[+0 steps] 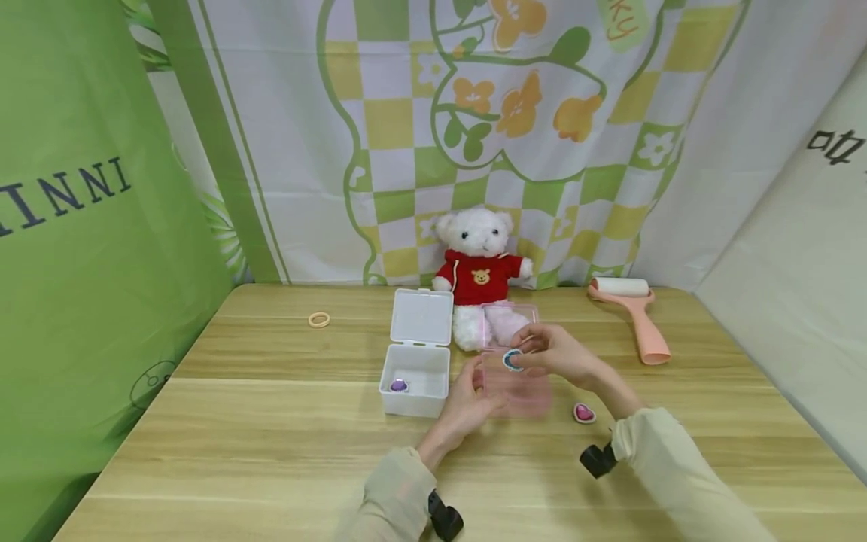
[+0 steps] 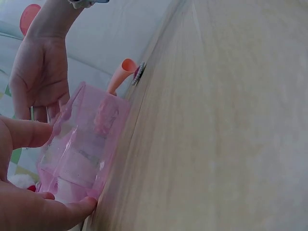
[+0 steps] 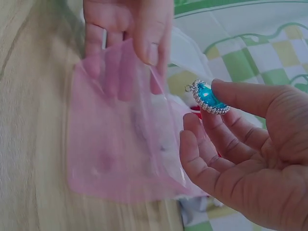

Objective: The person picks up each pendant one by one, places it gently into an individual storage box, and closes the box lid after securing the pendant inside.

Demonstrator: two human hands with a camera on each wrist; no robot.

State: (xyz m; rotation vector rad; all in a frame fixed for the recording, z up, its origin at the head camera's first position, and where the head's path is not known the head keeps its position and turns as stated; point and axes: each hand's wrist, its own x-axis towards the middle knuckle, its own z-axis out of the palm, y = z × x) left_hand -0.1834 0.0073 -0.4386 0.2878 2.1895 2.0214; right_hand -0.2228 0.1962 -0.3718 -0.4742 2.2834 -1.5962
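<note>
My right hand (image 1: pixel 558 350) pinches a round blue gem pendant (image 3: pixel 208 97), edged in silver with a small loop, between thumb and fingertips. It hovers over the opening of a clear pink plastic box (image 1: pixel 527 403), whose lid stands raised at the back. My left hand (image 1: pixel 467 395) grips that box by its left side, thumb at the rim and fingers along the wall. To the left is an open white box (image 1: pixel 415 406) with a purple gem pendant (image 1: pixel 399 385) inside. A pink gem pendant (image 1: pixel 584 412) lies on the table, right of the pink box.
A white teddy bear (image 1: pixel 479 267) in a red hoodie sits behind the boxes. Back right lies a peach lint roller (image 1: pixel 640 320); back left, a yellowish ring (image 1: pixel 319 320). Curtains (image 1: pixel 379 150) border the wooden table (image 1: pixel 271 452) at the back and sides.
</note>
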